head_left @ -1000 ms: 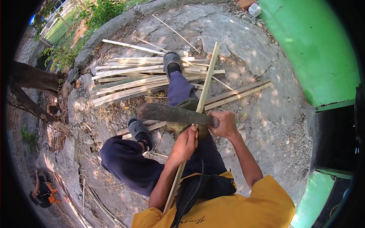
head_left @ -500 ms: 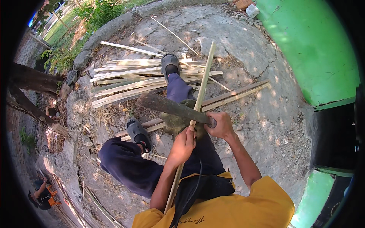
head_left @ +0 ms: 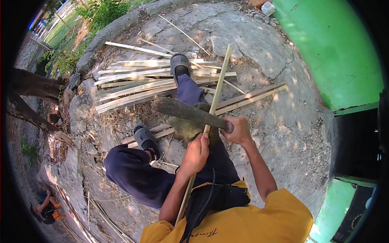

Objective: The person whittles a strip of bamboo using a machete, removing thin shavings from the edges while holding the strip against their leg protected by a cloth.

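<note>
My left hand (head_left: 195, 155) is closed around a long pale bamboo strip (head_left: 221, 83), which slants from under my left forearm up past my hands. The fingers of my right hand (head_left: 237, 130) wrap the handle end of a dark machete (head_left: 186, 112). Its broad blade reaches to the left and crosses the strip just beyond my left hand; which face touches the strip I cannot tell. Under the blade, between my legs, is a greenish-brown, mossy-looking lump (head_left: 180, 131), partly hidden.
Many split bamboo strips (head_left: 137, 90) lie piled on the cracked ground around my outstretched foot. Two longer strips (head_left: 255, 97) pass beneath my leg. A green wall (head_left: 332, 52) stands at right, a tree trunk (head_left: 36, 85) at left. A person (head_left: 45, 208) sits far lower left.
The machete and my right hand have shifted slightly to the right. The strip's far end leans a little more to the right. My left hand keeps its hold.
</note>
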Demonstrator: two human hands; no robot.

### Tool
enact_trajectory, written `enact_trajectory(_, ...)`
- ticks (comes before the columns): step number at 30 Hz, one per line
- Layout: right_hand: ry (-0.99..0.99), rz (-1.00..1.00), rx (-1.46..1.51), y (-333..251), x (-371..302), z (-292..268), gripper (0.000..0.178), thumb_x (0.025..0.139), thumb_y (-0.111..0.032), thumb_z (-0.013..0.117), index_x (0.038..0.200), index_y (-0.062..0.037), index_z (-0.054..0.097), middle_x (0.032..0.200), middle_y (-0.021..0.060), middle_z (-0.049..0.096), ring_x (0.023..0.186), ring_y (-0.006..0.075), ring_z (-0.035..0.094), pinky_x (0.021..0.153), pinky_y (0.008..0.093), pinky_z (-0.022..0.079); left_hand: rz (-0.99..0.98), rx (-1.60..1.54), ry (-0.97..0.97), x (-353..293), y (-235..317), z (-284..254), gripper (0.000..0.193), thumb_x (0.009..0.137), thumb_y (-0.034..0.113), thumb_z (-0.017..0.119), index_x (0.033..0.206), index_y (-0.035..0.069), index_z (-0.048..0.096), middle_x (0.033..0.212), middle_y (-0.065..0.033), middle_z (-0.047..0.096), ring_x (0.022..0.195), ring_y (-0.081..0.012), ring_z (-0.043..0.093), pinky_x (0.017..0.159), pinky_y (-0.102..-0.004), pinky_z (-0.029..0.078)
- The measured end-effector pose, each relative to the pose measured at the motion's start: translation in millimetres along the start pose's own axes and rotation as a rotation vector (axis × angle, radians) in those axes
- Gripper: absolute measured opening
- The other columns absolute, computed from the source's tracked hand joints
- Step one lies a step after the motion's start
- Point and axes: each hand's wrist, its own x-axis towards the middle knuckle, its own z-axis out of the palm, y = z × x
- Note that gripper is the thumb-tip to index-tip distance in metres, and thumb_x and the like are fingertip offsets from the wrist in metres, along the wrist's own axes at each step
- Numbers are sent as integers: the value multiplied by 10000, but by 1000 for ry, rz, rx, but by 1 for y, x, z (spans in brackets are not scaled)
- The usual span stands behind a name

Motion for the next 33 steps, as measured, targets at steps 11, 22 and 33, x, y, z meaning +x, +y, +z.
enact_trajectory(11, -50, 63, 3, 9, -5, 5, 277, 691, -226, 843, 917, -98, 745, 731, 135, 709, 717, 373, 716, 662, 448, 561, 3, 126, 30, 1, 15, 1, 347, 1126, 244, 417, 1026, -40, 588, 829, -338, 635, 862, -570, 598, 722, -614, 433)
enact_trajectory(22, -33, 69, 50, 5, -3, 10, 261, 689, -219, 828, 890, -85, 727, 724, 144, 699, 722, 376, 715, 662, 443, 561, -35, 93, 16, 0, 10, -1, 368, 1130, 263, 408, 1029, -39, 592, 848, -333, 646, 903, -567, 605, 740, -606, 442)
enact_trajectory(33, -23, 76, 55, -1, -9, 13, 253, 687, -208, 827, 876, -75, 723, 733, 141, 697, 723, 368, 714, 661, 441, 560, -53, 61, 31, -1, 10, -4, 367, 1131, 264, 404, 1047, -38, 595, 873, -329, 650, 921, -561, 608, 742, -586, 454)
